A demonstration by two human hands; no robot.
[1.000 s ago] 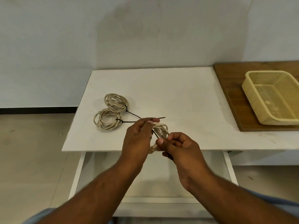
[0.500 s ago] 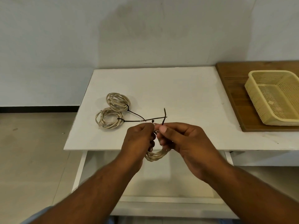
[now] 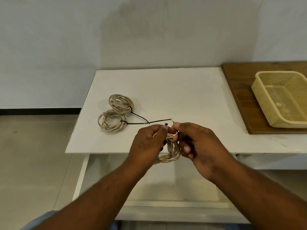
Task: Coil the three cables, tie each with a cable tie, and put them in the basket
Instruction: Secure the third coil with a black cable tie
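Evidently the tying of the third cable (image 3: pixel 169 152) is in hand: left hand (image 3: pixel 149 145) pinches the coil and tie head, right hand (image 3: pixel 197 145) pinches the black cable tie (image 3: pixel 178 136) (two tied coils lie far left). Next: pull snug, then carry right to the basket (image 3: pixel 282 98).

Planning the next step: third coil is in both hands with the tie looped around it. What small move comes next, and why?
Probably feed the tie's tail into its head and pull snug: the left hand pinches the head, the right hand the black cable tie looped around the third coil, apparently not yet cinched.
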